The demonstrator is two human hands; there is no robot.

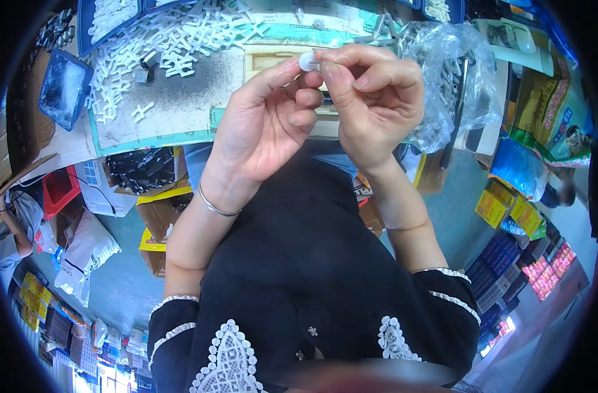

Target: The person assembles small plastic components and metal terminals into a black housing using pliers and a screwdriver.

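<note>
A small white round piece sits between the thumb and fingers of my left hand, above the worktable's near edge. My right hand pinches a thin part, most of it hidden by the fingertips, which meets the right side of the round piece. Whether the two parts are joined I cannot tell. Beyond my left hand lies a spread pile of white branched plastic pieces. Closest to my right hand is a clear plastic bag with grey metal-looking parts inside.
A blue tray stands at the table's left, and another blue bin with white pieces at the back. Below the table edge are a box of black parts and a red bin. A yellow-green sack stands at right.
</note>
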